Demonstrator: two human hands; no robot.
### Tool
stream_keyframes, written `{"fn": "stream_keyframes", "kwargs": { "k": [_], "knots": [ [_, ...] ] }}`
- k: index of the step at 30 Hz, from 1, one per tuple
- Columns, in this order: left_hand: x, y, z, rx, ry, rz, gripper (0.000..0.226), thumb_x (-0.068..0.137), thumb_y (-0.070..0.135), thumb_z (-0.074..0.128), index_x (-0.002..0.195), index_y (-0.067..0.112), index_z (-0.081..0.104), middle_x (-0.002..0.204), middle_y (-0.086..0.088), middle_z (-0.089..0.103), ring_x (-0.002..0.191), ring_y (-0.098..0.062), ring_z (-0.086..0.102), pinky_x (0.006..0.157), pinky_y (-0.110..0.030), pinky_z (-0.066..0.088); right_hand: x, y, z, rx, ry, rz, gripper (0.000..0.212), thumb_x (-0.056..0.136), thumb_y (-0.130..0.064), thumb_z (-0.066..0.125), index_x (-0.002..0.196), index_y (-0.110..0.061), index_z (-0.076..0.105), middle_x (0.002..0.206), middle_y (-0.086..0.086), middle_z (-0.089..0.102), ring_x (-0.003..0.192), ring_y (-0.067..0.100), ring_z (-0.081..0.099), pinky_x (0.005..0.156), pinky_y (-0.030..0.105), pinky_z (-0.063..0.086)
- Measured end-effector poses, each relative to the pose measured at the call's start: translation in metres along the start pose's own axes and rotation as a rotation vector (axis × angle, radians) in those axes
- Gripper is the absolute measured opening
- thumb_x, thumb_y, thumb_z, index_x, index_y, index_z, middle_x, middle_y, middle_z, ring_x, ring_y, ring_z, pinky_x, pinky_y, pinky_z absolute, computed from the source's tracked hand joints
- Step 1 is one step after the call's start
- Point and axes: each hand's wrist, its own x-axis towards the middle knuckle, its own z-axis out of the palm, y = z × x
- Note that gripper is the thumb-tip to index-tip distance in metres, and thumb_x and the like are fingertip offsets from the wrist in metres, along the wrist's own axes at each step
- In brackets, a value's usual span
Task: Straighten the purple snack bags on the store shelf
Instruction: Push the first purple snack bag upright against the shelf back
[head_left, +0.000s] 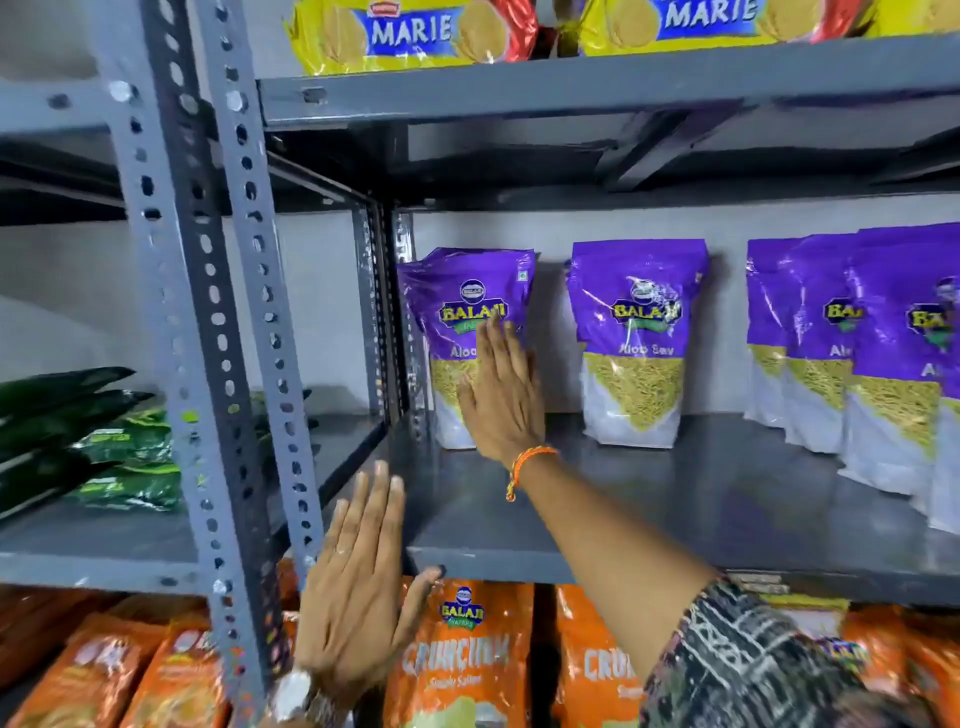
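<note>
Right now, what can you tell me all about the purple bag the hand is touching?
The leftmost purple glossy plastic snack bag stands upright at the back of the grey metal shelf, near the corner post. Its top is purple with a yellow Balaji logo; below, a clear window shows thin yellow strands, and the bottom looks whitish. More purple edges show behind it, so it seems to front a small stack. The right hand lies flat and open against its front, covering part of the print.
</note>
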Motion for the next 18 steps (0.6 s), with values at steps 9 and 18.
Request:
{"fn": "stream_keyframes", "kwargs": {
  "k": [9, 18],
  "knots": [
    [-0.011, -0.029, 0.04, 0.065, 0.128, 0.184, 0.066, 0.101, 0.052, 0.032, 0.146, 0.005, 0.042, 0.154, -0.017, 0.047, 0.137, -0.031, 0.042, 0.12, -0.038, 0.019, 0.015, -0.013, 0.046, -0.236, -0.115, 0.079, 0.099, 0.091, -0.062, 0.06, 0.166, -0.025, 0.008, 0.175, 0.002, -0.01, 0.159, 0.041, -0.006, 0.119, 0.075, 0.015],
    [-0.013, -0.033, 0.055, 0.125, 0.258, 0.244, 0.052, 0.098, 0.041, 0.042, 0.135, 0.005, 0.05, 0.133, -0.015, 0.054, 0.117, -0.035, 0.048, 0.105, -0.044, 0.034, 0.014, -0.016, 0.044, -0.284, -0.155, 0.086, 0.104, 0.088, -0.059, 0.067, 0.166, -0.025, 0.006, 0.175, 0.003, -0.009, 0.158, 0.042, -0.003, 0.119, 0.067, 0.029]
  ]
}}
